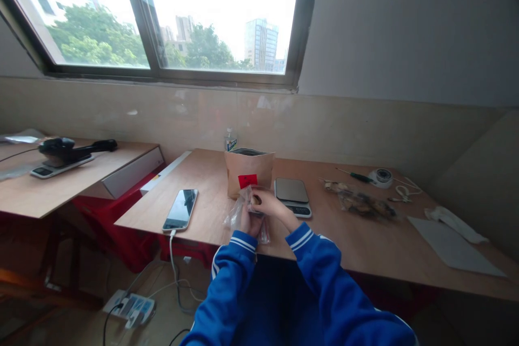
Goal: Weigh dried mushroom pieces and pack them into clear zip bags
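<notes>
A clear plastic bag (234,216) is gripped in my left hand (250,223) near the table's front edge. My right hand (271,203) curls over the bag's upper part from the right, its fingers closed. Between the two hands a small brown piece (256,200) shows, too small to name; whether it lies inside the bag I cannot tell. Just behind my hands stands a brown paper pouch (249,165) with a red label, its top open. To the right of the pouch is a small digital scale (292,192), partly covered by my right hand.
A phone (180,210) with a charging cable lies at left. On the right are a clear bag of brown pieces (365,204), a screwdriver (360,177), a white dome camera (381,177) and a grey sheet (452,246). A bottle (230,139) stands behind the pouch.
</notes>
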Demonstrator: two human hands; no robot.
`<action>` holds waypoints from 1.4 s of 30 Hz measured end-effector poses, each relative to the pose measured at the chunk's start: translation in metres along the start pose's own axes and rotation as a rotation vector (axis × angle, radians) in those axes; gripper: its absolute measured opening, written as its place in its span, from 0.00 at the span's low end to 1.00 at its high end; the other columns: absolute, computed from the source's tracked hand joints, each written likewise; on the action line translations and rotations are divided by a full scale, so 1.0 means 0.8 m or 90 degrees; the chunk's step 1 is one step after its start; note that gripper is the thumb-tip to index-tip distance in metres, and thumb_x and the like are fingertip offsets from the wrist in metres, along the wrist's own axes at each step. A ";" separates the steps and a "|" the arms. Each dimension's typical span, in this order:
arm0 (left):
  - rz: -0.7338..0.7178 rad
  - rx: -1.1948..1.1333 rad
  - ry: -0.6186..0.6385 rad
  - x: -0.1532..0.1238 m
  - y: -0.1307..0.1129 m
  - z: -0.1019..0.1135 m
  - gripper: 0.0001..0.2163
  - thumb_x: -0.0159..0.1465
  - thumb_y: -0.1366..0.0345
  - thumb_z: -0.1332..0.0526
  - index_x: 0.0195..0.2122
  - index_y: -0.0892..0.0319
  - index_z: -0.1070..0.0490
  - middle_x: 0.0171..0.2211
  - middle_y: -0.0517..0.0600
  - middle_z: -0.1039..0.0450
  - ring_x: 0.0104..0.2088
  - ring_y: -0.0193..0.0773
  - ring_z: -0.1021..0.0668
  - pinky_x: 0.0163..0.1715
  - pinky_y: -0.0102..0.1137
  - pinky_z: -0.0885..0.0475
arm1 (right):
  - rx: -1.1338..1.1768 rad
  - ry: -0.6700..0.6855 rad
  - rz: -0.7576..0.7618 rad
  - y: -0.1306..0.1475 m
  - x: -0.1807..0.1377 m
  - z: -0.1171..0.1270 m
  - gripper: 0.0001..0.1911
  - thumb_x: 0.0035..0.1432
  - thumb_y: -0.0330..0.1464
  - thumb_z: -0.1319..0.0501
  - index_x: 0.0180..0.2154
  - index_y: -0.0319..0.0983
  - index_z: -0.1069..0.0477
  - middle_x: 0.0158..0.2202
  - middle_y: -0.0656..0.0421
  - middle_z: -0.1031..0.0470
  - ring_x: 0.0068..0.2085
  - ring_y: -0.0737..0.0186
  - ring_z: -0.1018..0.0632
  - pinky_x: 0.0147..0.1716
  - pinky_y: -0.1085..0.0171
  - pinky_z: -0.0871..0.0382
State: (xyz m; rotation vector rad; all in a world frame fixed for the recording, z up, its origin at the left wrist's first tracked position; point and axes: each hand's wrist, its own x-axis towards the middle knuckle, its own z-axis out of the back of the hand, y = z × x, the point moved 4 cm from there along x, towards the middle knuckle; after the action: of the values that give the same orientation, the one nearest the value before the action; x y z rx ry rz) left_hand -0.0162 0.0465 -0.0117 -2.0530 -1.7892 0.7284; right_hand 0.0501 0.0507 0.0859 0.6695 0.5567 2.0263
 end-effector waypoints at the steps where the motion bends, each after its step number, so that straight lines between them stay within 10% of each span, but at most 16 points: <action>1: 0.000 0.005 -0.006 0.000 -0.001 0.000 0.12 0.61 0.60 0.45 0.43 0.56 0.30 0.47 0.54 0.26 0.54 0.47 0.29 0.51 0.41 0.31 | 0.013 -0.017 0.001 -0.001 -0.002 0.001 0.08 0.48 0.28 0.36 0.34 0.37 0.27 0.36 0.56 0.23 0.37 0.59 0.25 0.39 0.63 0.34; 13: 0.002 0.000 0.036 -0.007 -0.008 -0.013 0.10 0.63 0.58 0.46 0.38 0.56 0.29 0.43 0.52 0.25 0.52 0.44 0.28 0.49 0.38 0.30 | 0.155 -0.087 0.071 0.044 -0.009 0.099 0.12 0.51 0.30 0.43 0.39 0.38 0.27 0.37 0.61 0.24 0.36 0.65 0.26 0.35 0.68 0.34; 19: -0.001 0.030 0.029 -0.011 -0.010 -0.013 0.11 0.62 0.56 0.45 0.33 0.56 0.29 0.41 0.52 0.24 0.52 0.46 0.28 0.50 0.39 0.31 | 0.035 -0.399 0.213 0.096 0.074 0.181 0.14 0.55 0.28 0.48 0.43 0.39 0.31 0.40 0.58 0.28 0.39 0.64 0.29 0.41 0.66 0.36; 27: 0.023 0.030 0.044 -0.013 -0.009 -0.011 0.14 0.64 0.55 0.49 0.36 0.57 0.28 0.45 0.54 0.25 0.54 0.46 0.29 0.50 0.40 0.31 | -0.127 -0.256 0.078 0.054 0.133 0.105 0.12 0.57 0.27 0.47 0.43 0.39 0.32 0.34 0.57 0.28 0.36 0.61 0.29 0.39 0.65 0.36; 37: 0.051 -0.005 0.028 -0.004 -0.001 -0.002 0.15 0.63 0.53 0.47 0.40 0.56 0.27 0.48 0.54 0.27 0.54 0.44 0.29 0.51 0.39 0.30 | 0.058 -0.461 0.166 0.065 0.119 0.127 0.16 0.59 0.28 0.53 0.48 0.39 0.37 0.44 0.56 0.29 0.38 0.65 0.29 0.38 0.69 0.36; 42: 0.069 -0.093 0.030 0.000 0.003 0.001 0.14 0.64 0.57 0.47 0.39 0.59 0.28 0.45 0.54 0.25 0.49 0.41 0.25 0.49 0.39 0.29 | -0.147 -0.256 0.196 0.074 0.117 0.091 0.15 0.58 0.27 0.48 0.46 0.41 0.31 0.37 0.58 0.27 0.36 0.64 0.28 0.39 0.67 0.38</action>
State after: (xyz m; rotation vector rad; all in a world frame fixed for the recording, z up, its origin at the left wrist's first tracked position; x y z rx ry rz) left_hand -0.0146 0.0462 -0.0142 -2.2573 -1.7639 0.5885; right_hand 0.0186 0.1109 0.1995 1.0352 -0.0193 2.1117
